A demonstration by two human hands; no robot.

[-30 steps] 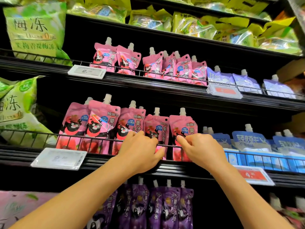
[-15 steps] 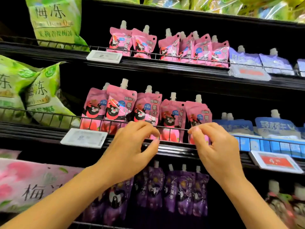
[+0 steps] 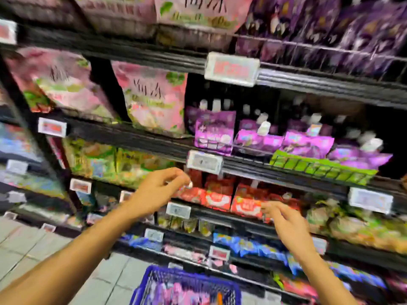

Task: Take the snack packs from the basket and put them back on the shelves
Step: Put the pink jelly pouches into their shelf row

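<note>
Blurred pink snack packs [image 3: 176, 293] fill the blue wire basket [image 3: 187, 277], bottom centre. Both hands, left [image 3: 157, 190] and right [image 3: 288, 225], hover empty, fingers loosely spread.

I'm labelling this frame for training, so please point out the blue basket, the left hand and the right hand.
blue basket [image 3: 154, 274]: head view, on its blue wire rim at the rear left.
left hand [image 3: 156, 190]: head view, on the back of the hand.
right hand [image 3: 290, 227]: head view, on the back of the hand.
</note>
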